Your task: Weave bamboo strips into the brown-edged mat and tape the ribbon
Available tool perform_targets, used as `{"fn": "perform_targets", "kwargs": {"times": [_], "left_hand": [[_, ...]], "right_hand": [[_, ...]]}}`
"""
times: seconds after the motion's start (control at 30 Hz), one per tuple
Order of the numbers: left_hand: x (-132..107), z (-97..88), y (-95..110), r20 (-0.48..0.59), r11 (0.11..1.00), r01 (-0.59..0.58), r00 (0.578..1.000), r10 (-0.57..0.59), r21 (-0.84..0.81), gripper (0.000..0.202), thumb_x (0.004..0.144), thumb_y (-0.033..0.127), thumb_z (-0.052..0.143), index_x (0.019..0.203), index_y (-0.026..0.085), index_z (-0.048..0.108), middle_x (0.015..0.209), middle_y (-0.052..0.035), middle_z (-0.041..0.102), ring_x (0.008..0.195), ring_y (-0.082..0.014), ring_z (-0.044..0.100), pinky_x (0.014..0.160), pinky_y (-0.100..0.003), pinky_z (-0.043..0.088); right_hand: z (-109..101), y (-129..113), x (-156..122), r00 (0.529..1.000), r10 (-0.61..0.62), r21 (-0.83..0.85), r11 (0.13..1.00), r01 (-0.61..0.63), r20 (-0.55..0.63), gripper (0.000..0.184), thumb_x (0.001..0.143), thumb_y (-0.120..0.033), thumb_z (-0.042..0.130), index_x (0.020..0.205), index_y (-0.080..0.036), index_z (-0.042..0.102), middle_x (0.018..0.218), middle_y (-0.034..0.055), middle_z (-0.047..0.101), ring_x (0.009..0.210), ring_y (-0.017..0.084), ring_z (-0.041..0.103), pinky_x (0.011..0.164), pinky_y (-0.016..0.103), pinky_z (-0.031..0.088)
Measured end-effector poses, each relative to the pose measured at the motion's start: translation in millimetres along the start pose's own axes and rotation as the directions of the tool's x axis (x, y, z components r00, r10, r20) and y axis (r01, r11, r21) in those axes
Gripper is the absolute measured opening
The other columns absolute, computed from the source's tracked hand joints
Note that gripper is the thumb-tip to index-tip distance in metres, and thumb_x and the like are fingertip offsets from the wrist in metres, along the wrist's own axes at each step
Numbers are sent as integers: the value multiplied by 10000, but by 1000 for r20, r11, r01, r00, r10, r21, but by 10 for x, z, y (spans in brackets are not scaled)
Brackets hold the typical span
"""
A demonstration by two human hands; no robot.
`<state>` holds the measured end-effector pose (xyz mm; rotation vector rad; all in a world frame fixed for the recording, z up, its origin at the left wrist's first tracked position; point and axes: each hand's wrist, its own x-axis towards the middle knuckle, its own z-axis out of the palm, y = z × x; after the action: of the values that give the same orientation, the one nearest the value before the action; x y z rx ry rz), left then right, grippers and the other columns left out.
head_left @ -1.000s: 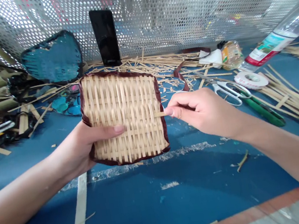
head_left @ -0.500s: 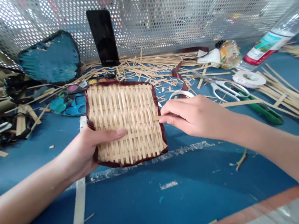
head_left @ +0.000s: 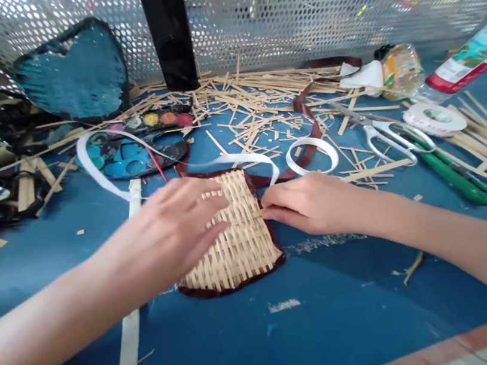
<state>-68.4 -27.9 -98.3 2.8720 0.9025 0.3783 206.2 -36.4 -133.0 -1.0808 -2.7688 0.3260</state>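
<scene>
A woven bamboo panel point(head_left: 239, 249) with a dark red bound edge lies low on the blue table, its left part covered by my left hand. My left hand point(head_left: 164, 236), slightly blurred, is over that side with its fingers apart, gripping nothing; whether the fingertips touch the weave I cannot tell. At the panel's right edge, my right hand point(head_left: 314, 203) pinches a narrow bamboo strip point(head_left: 258, 213) that runs into the weave. White ribbon point(head_left: 240, 157) curls behind the panel, and dark red ribbon point(head_left: 309, 137) lies beyond my right hand.
Scissors point(head_left: 391, 136), a green-handled tool point(head_left: 460, 179), a tape roll point(head_left: 434, 118) and a bottle point(head_left: 471, 63) are at the right. A paint palette point(head_left: 131, 156), heart-shaped blue piece point(head_left: 74, 73) and black phone point(head_left: 169, 36) stand behind. Loose bamboo strips point(head_left: 246, 106) litter the back.
The panel has come down onto the table. My left hand has let go of its left edge and moved over it, fingers spread. My right hand still pinches the strip.
</scene>
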Motion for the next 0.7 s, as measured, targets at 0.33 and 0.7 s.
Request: {"fn": "perform_targets", "kwargs": {"times": [0.33,0.7], "left_hand": [[142,346,32,100,997,-25,995,17,78,241,963,343,483,1017,151,619,1083,-108,641,977,-272,599,855,-431,507],[290,228,164,297,967,-76,955,0,244,132,907,262,548,965,165,617,985,-88,643,891,-266,612,729,-369,476]], "right_hand": [[121,-161,27,984,71,-224,969,-106,-160,263,983,-319,512,823,-147,631,607,27,628,497,148,484,522,300,177],[30,-208,55,965,-225,-542,832,117,-137,205,1002,-194,460,948,-171,657,946,75,661,878,219,534,772,367,327]]}}
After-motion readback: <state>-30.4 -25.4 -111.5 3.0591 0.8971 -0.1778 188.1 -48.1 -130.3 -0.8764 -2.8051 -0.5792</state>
